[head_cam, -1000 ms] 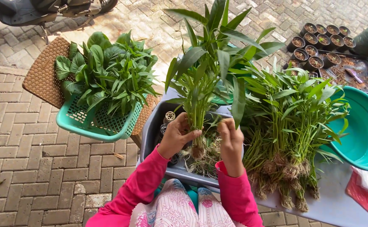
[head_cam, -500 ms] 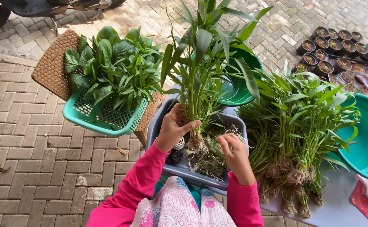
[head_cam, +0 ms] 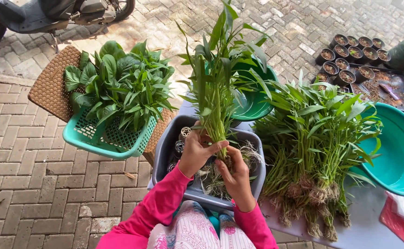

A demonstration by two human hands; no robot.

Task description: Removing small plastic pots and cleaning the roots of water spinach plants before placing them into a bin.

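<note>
Bright daylight, sharp; edges maybe warped.

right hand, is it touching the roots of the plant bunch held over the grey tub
Touching. The head view shows the right hand closed around the roots at the base of the plant bunch, fingers overlapping them with no gap, while the left hand grips the stems.

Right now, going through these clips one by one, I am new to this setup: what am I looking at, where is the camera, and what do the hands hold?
There is no machine here. The one view comes from a camera worn on a person's head, looking down. The left hand grips an upright bunch of leafy stalks above a grey tub. The right hand touches its roots. More rooted bunches lie on the grey table. Nearby stand a teal basket of broad leaves, a teal basin and small black pots of soil.
</note>
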